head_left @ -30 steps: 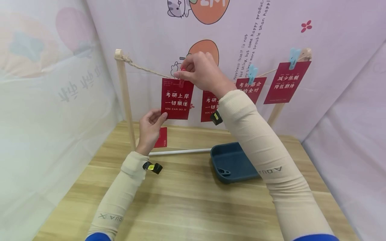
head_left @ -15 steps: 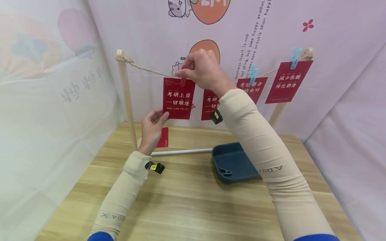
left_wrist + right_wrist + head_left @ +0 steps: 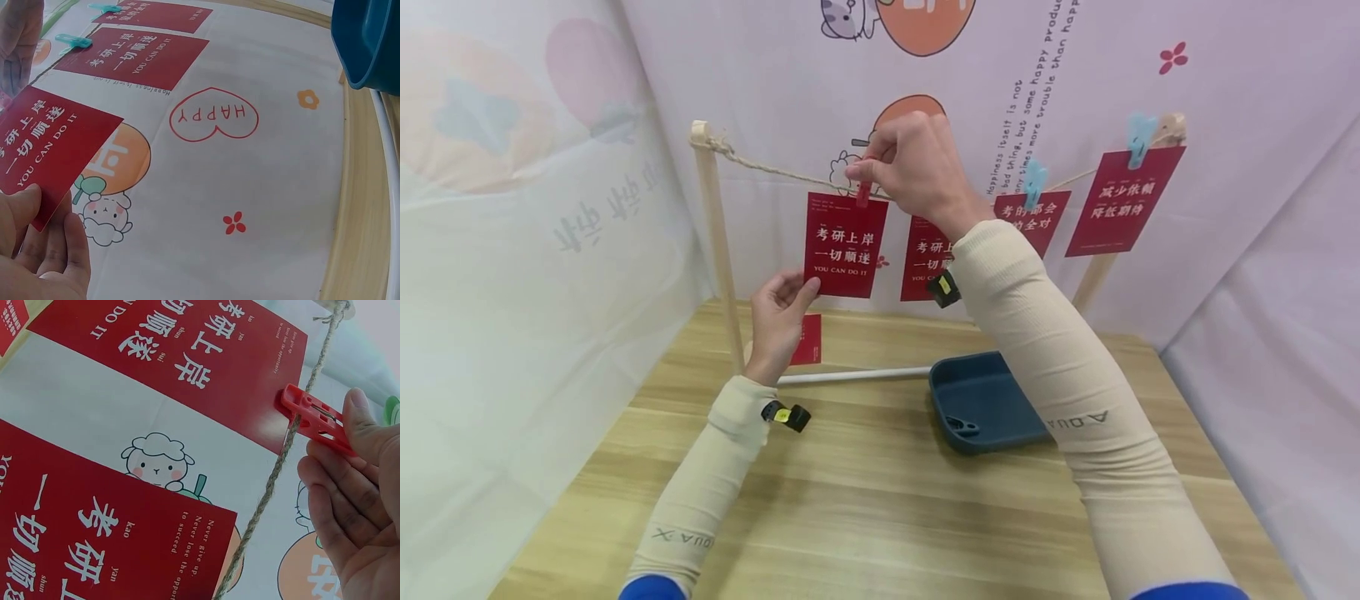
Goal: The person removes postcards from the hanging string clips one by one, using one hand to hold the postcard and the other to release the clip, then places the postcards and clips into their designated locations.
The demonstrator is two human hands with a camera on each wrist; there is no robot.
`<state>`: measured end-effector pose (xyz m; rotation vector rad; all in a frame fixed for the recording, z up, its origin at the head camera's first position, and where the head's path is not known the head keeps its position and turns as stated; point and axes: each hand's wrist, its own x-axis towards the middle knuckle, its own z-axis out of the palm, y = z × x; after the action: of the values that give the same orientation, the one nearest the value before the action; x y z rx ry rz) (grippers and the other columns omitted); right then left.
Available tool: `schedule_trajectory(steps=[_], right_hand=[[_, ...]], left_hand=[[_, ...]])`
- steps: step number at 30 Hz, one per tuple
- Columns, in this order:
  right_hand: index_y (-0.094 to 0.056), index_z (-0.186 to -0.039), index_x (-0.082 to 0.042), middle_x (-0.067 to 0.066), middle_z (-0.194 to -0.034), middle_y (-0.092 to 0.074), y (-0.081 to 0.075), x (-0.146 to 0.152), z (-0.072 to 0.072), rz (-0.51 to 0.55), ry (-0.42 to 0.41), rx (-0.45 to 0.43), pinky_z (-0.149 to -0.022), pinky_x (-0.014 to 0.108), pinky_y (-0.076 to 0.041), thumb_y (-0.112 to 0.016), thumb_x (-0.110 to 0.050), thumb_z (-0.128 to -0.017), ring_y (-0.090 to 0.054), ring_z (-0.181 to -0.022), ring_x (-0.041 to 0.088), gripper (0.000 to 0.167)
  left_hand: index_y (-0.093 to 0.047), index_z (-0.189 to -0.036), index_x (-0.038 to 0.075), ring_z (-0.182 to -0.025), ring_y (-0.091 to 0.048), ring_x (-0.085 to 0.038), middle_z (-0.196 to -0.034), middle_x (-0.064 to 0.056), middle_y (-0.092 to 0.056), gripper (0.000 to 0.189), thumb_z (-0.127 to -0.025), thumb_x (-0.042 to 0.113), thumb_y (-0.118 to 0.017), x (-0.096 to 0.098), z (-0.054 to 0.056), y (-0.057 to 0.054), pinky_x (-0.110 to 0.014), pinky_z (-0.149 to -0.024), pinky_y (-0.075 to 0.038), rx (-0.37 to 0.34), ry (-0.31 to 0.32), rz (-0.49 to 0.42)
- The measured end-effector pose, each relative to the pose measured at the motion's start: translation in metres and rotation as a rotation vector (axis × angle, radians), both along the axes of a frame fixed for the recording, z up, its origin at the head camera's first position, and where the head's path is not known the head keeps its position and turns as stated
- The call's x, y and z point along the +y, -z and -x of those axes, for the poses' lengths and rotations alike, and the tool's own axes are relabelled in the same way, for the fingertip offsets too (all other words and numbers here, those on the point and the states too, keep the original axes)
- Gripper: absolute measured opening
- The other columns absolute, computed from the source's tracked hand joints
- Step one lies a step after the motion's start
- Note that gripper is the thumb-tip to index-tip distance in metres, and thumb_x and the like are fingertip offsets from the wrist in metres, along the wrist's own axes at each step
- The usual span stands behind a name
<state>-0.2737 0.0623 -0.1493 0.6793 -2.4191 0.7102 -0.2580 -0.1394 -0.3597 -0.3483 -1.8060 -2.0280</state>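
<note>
A red card with white lettering hangs upright at the left part of the twine. My left hand pinches its lower left corner between thumb and fingers; the left wrist view shows this grip on the card closely. At the card's top edge my right hand pinches the handle end of a red clothespin. In the right wrist view the jaws of the clothespin lie across the twine and the card's top corner. Whether they clamp both, I cannot tell.
Further right hang other red cards, some under light-blue clothespins. Wooden posts hold up the twine. Below are a dark blue tray with a dark clothespin, a white rod and a red card low behind my left hand.
My right hand and the red clothespin have shifted slightly up and to the right along the card's top edge. The left hand keeps its pinch on the card, almost still.
</note>
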Motion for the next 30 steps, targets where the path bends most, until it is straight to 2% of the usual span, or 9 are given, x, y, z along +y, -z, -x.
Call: schedule_trajectory(steps=[8,13,22,30], right_hand=[[-0.085,-0.09,-0.008,0.007,-0.088,-0.082,-0.002,0.005,0.0,0.044,0.003,0.048,-0.067,0.018,-0.049,-0.082,-0.031,-0.095,-0.066,-0.073,0.008,0.024],[-0.084,-0.09,-0.006,0.009,-0.089,-0.081,-0.006,0.009,-0.002,0.056,0.013,0.061,-0.076,0.017,-0.049,-0.082,-0.033,-0.094,-0.064,-0.076,0.006,0.027],[-0.082,-0.101,-0.008,0.008,-0.099,-0.082,-0.004,0.015,-0.011,0.049,-0.01,-0.009,-0.089,0.023,-0.053,-0.079,-0.04,-0.096,-0.071,-0.09,0.013,0.032],[-0.08,-0.111,-0.006,0.009,-0.104,-0.082,0.003,0.018,-0.016,0.059,-0.064,-0.009,-0.088,0.025,-0.06,-0.081,-0.04,-0.094,-0.075,-0.093,0.015,0.038]], left_hand=[[-0.067,-0.125,-0.002,-0.1,-0.074,-0.008,-0.106,0.009,-0.075,0.032,-0.103,0.021,-0.07,-0.001,0.0,0.003,-0.022,-0.097,-0.061,-0.017,-0.007,0.023],[-0.068,-0.125,0.001,-0.102,-0.073,-0.008,-0.11,0.005,-0.076,0.031,-0.103,0.023,-0.07,-0.002,0.001,0.003,-0.021,-0.097,-0.06,-0.031,-0.017,0.028],[-0.066,-0.127,-0.002,-0.102,-0.073,-0.009,-0.113,-0.001,-0.074,0.034,-0.104,0.024,-0.069,-0.002,0.002,0.003,-0.023,-0.099,-0.06,-0.05,-0.032,0.028],[-0.065,-0.129,-0.001,-0.103,-0.073,-0.01,-0.119,-0.011,-0.073,0.037,-0.104,0.026,-0.069,-0.001,0.002,0.003,-0.023,-0.099,-0.06,-0.08,-0.038,0.022]])
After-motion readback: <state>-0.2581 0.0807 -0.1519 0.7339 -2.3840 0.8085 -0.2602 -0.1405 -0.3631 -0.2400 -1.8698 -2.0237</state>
